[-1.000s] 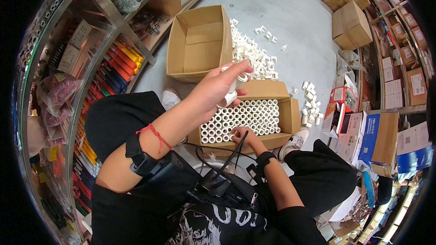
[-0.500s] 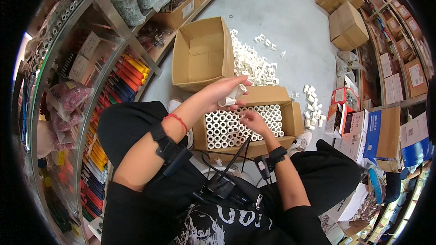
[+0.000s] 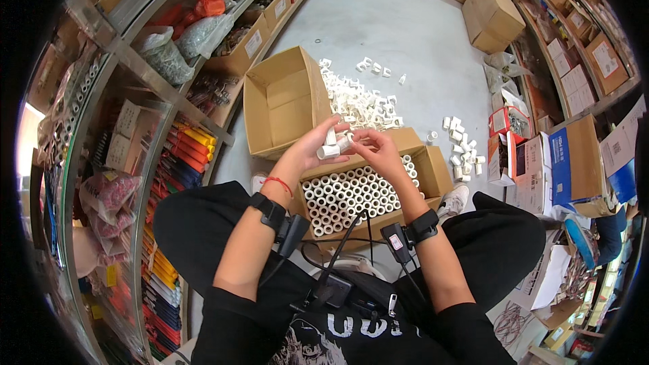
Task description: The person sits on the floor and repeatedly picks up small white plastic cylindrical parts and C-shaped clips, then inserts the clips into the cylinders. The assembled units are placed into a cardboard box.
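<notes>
Above the front cardboard box, my left hand [image 3: 311,150] is turned palm up, its fingers curled around several short white pipe fittings [image 3: 328,152]. My right hand [image 3: 380,151] meets it, thumb and fingers pinching a white pipe fitting [image 3: 345,142] at the left hand's fingertips. Below both hands, the open cardboard box [image 3: 438,170] holds rows of upright white pipe fittings [image 3: 338,192], their round ends facing up. My right forearm and hand cover part of the rows.
Behind stands another open cardboard box [image 3: 280,98], beside a heap of white plastic clips [image 3: 365,105] on the floor. Loose white fittings [image 3: 461,149] lie to the right. Shelving [image 3: 196,105] lines the left; stacked cartons [image 3: 493,17] and shelves border the right.
My right hand has moved up from over the box of fittings to my left hand and now pinches a fitting there. The view has shifted slightly.
</notes>
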Motion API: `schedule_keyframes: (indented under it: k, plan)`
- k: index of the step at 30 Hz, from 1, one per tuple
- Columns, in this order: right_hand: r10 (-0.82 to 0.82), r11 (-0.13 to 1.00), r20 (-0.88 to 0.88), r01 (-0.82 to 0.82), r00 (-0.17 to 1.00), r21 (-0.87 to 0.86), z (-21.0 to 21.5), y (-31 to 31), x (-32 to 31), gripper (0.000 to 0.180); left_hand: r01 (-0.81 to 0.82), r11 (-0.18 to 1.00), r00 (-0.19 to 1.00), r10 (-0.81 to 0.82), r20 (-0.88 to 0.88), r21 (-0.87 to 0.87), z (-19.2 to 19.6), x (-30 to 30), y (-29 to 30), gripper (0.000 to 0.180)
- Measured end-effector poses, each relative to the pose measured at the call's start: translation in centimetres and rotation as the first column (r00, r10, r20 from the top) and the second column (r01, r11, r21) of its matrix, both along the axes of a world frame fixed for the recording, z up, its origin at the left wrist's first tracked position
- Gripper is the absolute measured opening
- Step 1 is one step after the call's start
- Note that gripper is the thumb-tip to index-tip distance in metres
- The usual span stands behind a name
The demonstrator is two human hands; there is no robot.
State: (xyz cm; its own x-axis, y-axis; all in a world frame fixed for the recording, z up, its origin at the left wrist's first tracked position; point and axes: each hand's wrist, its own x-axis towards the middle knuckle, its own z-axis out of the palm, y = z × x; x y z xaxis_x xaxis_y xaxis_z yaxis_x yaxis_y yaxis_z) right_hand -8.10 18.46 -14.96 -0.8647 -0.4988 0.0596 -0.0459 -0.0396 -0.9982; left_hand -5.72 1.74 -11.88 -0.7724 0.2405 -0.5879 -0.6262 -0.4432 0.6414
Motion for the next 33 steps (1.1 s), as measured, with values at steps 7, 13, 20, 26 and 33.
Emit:
schedule_keyframes:
  k: [7,13,20,26,33]
  plan:
    - [0.081,0.987,0.29,-0.117,0.954,0.111,-4.6,1.8,0.5,0.012,0.202,0.979,0.974,-0.204,0.1,0.035,-7.0,0.8,-0.4,0.044]
    - [0.177,0.861,0.23,-0.263,0.957,0.435,-11.2,4.5,2.1,0.009,0.204,0.954,0.949,-0.137,0.284,-0.222,-10.0,2.5,-2.0,0.034]
    - [0.306,0.731,0.087,-0.293,0.948,0.617,-14.2,4.4,5.4,0.033,0.188,0.957,0.966,-0.139,0.22,-0.223,-10.8,3.0,-1.5,0.032]
    - [0.33,0.731,0.074,-0.304,0.941,0.611,-15.1,4.1,6.1,0.024,0.199,0.956,0.958,-0.143,0.249,-0.214,-11.3,2.9,-0.6,0.034]
    - [0.365,0.711,-0.065,-0.233,0.929,0.663,-15.1,4.2,6.8,0.022,0.2,0.96,0.962,-0.154,0.228,-0.195,-10.6,2.8,-0.5,0.032]
